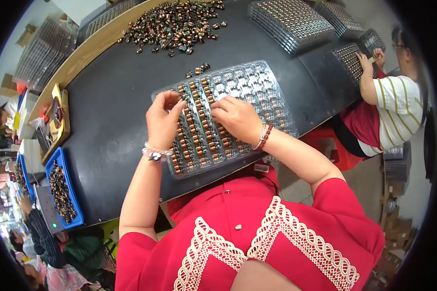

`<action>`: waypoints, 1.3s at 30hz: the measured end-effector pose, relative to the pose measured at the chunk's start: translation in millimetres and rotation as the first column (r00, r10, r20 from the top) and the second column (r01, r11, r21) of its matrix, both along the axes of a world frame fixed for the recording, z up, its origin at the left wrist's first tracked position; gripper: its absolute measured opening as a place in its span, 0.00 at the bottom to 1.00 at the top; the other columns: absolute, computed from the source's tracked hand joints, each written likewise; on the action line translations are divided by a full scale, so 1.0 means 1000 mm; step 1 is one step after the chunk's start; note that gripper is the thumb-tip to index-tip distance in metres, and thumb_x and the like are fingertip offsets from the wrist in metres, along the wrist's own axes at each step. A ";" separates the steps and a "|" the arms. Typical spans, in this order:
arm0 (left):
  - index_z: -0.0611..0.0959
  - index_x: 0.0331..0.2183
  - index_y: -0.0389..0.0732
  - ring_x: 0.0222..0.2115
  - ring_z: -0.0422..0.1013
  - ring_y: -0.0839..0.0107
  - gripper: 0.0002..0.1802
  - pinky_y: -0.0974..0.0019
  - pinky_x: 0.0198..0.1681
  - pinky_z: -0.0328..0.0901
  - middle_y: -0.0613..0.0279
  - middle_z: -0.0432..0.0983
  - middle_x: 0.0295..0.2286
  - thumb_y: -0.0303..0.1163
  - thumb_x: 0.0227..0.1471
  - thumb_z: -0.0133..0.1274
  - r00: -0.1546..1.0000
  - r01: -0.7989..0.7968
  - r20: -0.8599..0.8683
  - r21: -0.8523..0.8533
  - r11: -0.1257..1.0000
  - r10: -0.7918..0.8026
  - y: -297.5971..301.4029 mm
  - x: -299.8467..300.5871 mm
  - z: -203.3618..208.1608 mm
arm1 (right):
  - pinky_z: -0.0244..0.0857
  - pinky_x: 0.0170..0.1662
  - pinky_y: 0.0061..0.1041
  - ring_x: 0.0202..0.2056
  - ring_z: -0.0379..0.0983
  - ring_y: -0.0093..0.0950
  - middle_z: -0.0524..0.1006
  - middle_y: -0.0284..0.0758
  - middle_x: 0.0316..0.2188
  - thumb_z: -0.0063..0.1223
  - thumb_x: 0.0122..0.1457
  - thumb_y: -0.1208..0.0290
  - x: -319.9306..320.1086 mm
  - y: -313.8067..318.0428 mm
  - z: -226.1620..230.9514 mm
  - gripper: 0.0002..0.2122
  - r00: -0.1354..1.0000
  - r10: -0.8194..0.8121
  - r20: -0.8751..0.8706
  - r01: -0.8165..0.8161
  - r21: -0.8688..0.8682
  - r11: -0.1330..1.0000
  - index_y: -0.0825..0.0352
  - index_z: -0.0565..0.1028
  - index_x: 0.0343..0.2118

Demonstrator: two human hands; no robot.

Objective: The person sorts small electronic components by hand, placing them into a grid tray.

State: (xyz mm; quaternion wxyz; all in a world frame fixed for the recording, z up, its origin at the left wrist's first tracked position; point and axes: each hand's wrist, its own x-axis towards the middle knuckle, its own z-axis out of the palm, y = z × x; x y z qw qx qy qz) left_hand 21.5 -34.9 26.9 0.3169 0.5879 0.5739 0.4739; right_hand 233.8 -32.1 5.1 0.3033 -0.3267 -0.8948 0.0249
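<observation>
- Currently, the left hand (pixel 164 119) is over the left part of a clear tray (pixel 250 80), its fingers curled and its thumb bent toward them; whether a part is pinched between them, I cannot tell.
- The right hand (pixel 235 119) is over the middle of the same tray, palm down, with fingers bent and fingertips close together at a column of parts; its grip is hidden too.
- Copper-coloured coils (pixel 192 128) sit in columns in the tray's left portion, while the pockets farther right look clear and silvery.
- The tray lies at a slant on a dark table (pixel 111 111), near the edge closest to the person.
- Just beyond the tray's far edge is a small cluster of loose parts (pixel 197 70); farther off, a large heap of similar parts (pixel 175 24) spreads near the wooden border (pixel 58 85).
- At the far right, stacked trays (pixel 294 22) stand on the table.
- A blue bin (pixel 75 220) of parts is at the left end.
- On the right, a co-worker in a striped top (pixel 398 109) has both hands at another filled tray (pixel 349 60).
- A pale beaded bracelet (pixel 156 153) circles the left wrist, and a reddish-brown one (pixel 266 136) the right.
</observation>
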 end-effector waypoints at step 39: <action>0.79 0.20 0.38 0.47 0.60 0.54 0.07 0.51 0.50 0.55 0.59 0.69 0.36 0.30 0.36 0.61 0.750 0.268 -0.621 -0.031 0.963 -0.229 -0.091 0.047 0.001 | 0.68 0.36 0.24 0.33 0.73 0.29 0.73 0.37 0.38 0.58 0.49 0.75 0.039 -0.045 0.029 0.07 0.954 0.086 -0.286 -0.199 -0.393 0.898 0.66 0.77 0.33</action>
